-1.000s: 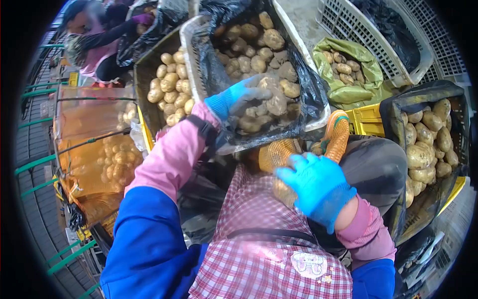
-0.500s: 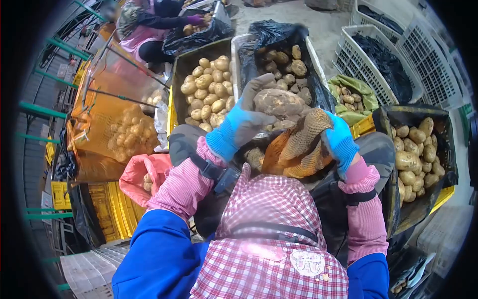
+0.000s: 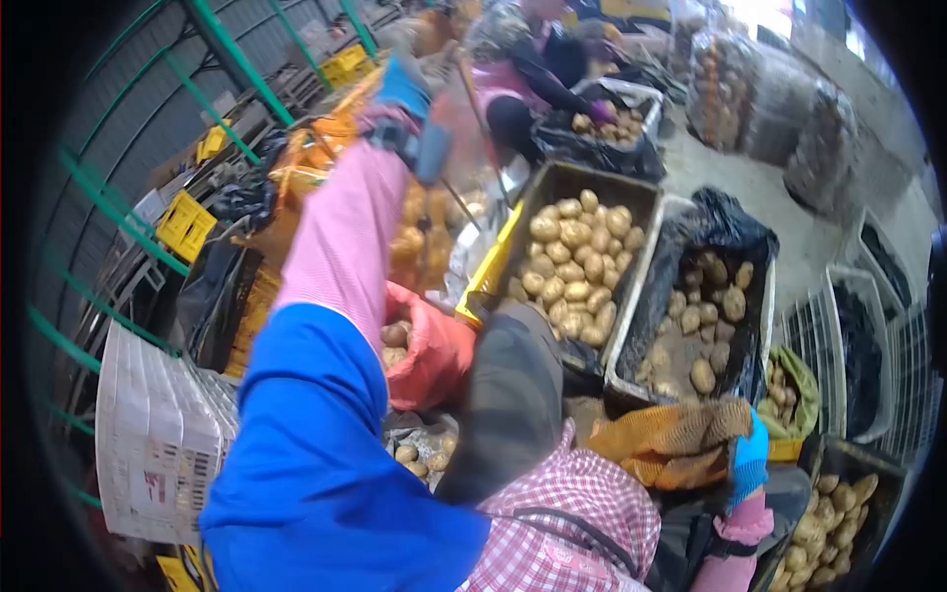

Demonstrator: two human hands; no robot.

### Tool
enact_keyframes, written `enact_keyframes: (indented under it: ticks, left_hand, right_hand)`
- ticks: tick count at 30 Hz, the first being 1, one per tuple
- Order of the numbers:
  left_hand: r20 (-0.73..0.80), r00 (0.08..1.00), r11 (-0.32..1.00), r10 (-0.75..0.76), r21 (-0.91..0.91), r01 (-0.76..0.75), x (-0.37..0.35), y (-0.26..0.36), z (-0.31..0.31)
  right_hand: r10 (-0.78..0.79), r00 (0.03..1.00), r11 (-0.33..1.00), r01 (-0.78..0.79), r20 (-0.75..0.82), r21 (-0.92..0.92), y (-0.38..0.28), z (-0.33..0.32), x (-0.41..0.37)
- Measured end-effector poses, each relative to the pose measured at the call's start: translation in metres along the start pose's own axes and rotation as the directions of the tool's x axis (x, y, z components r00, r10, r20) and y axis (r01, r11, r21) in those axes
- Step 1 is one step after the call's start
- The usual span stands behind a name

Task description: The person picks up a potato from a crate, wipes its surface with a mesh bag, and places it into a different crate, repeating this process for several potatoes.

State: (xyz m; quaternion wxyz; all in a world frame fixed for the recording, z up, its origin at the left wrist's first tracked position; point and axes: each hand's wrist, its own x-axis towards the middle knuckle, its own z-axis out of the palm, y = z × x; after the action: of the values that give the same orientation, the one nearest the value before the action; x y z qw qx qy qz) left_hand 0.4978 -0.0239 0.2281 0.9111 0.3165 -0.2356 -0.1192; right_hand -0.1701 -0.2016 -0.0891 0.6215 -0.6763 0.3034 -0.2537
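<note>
My left hand [image 3: 419, 74], in a blue and grey glove, is stretched far out to the upper left, over the orange mesh sack [image 3: 406, 232] hung on a frame. Motion smears its fingers, so I cannot tell whether it holds anything. In a blue glove, my right hand [image 3: 750, 456] is low at the right, closed on the edge of a dirty orange mesh cloth [image 3: 676, 439]. That cloth lies across my lap, just below a black-lined crate [image 3: 623, 380] of soil-covered potatoes [image 3: 702, 314].
A dark crate [image 3: 503, 259] of cleaner potatoes stands left of the lined one. A red sack [image 3: 434, 350] with potatoes is by my knee. Right are a green sack [image 3: 799, 380] and another potato crate [image 3: 878, 474]. A co-worker [image 3: 528, 84] works over a lined crate beyond.
My left hand has swung from the middle, where it was at a large potato, to the upper left. The view has turned left. My right hand still grips the orange mesh cloth.
</note>
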Motion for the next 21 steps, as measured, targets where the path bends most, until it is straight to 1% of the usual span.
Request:
enact_keyframes:
  ticks: [1, 2, 3, 4, 5, 6, 7, 8, 9, 10, 11, 12, 13, 14, 15, 17, 19, 20, 21]
  left_hand:
    - [0.054, 0.998, 0.995, -0.044, 0.088, 0.039, 0.013, -0.007, -0.003]
    - [0.134, 0.985, 0.979, -0.11, 0.187, 0.084, 0.013, -0.028, 0.006]
    - [0.232, 0.95, 0.945, -0.209, 0.298, 0.135, -0.002, -0.061, 0.023]
    - [0.329, 0.883, 0.893, -0.334, 0.411, 0.185, -0.027, -0.103, 0.037]
    - [0.417, 0.777, 0.823, -0.472, 0.525, 0.218, -0.063, -0.147, 0.054]
    - [0.477, 0.642, 0.742, -0.601, 0.632, 0.225, -0.104, -0.188, 0.065]
    - [0.557, 0.387, 0.653, -0.735, 0.734, 0.184, -0.11, -0.246, 0.044]
    - [0.504, 0.278, 0.561, -0.818, 0.807, 0.186, -0.166, -0.279, 0.055]
    - [0.437, 0.176, 0.465, -0.882, 0.869, 0.168, -0.241, -0.303, 0.072]
    - [0.391, 0.025, 0.391, -0.92, 0.911, 0.131, -0.285, -0.331, 0.079]
    - [0.342, -0.098, 0.349, -0.935, 0.934, -0.069, -0.309, -0.394, 0.054]
    - [0.346, -0.194, 0.379, -0.918, 0.91, -0.169, -0.337, -0.435, 0.036]
    - [0.324, -0.187, 0.369, -0.927, 0.876, -0.31, -0.365, -0.482, 0.004]
    - [0.217, -0.238, 0.32, -0.947, 0.706, -0.631, -0.386, -0.514, -0.007]
    - [0.048, -0.232, 0.218, -0.972, 0.564, -0.796, -0.408, -0.523, 0.003]
    - [0.065, -0.411, 0.404, -0.909, 0.373, -0.835, -0.439, -0.559, -0.015]
    - [0.036, -0.428, 0.402, -0.903, 0.424, -0.812, -0.472, -0.566, -0.019]
    - [0.043, -0.355, 0.332, -0.934, 0.474, -0.815, -0.488, -0.577, -0.028]
    - [0.0, -0.374, 0.304, -0.927, 0.584, -0.753, -0.488, -0.579, -0.022]
  right_hand:
    - [-0.004, 1.0, 0.998, 0.003, -0.012, -0.065, 0.007, -0.008, -0.002]
    - [-0.085, 0.996, 0.975, 0.083, -0.002, -0.208, -0.002, -0.006, -0.009]
    - [-0.134, 0.991, 0.928, 0.131, 0.016, -0.349, -0.015, 0.003, -0.016]
    - [-0.206, 0.974, 0.833, 0.225, 0.093, -0.506, -0.026, 0.006, -0.023]
    - [-0.26, 0.944, 0.705, 0.328, 0.201, -0.628, -0.038, 0.011, -0.022]
    - [-0.101, 0.953, 0.728, 0.266, 0.285, -0.632, -0.058, 0.02, -0.02]
    - [0.044, 0.926, 0.746, 0.219, 0.375, -0.629, -0.073, 0.027, -0.017]
    - [0.12, 0.906, 0.703, 0.21, 0.405, -0.679, -0.071, 0.031, -0.021]
    - [0.193, 0.876, 0.658, 0.218, 0.441, -0.72, -0.07, 0.035, -0.02]
    - [0.257, 0.852, 0.63, 0.21, 0.456, -0.748, -0.077, 0.037, -0.019]
    - [0.25, 0.855, 0.62, 0.22, 0.455, -0.753, -0.074, 0.038, -0.019]
    - [0.24, 0.858, 0.607, 0.233, 0.454, -0.76, -0.07, 0.037, -0.018]
    - [0.228, 0.862, 0.592, 0.246, 0.452, -0.768, -0.067, 0.035, -0.016]
    - [0.175, 0.888, 0.588, 0.252, 0.425, -0.768, -0.067, 0.033, -0.014]
    - [0.12, 0.909, 0.582, 0.261, 0.399, -0.77, -0.068, 0.033, -0.014]
    - [0.196, 0.89, 0.578, 0.235, 0.412, -0.781, -0.071, 0.03, -0.011]
    - [0.28, 0.861, 0.571, 0.207, 0.426, -0.795, -0.074, 0.027, -0.01]
    - [0.275, 0.86, 0.57, 0.214, 0.43, -0.793, -0.073, 0.024, -0.01]
    - [0.279, 0.868, 0.583, 0.186, 0.411, -0.791, -0.072, 0.021, -0.01]
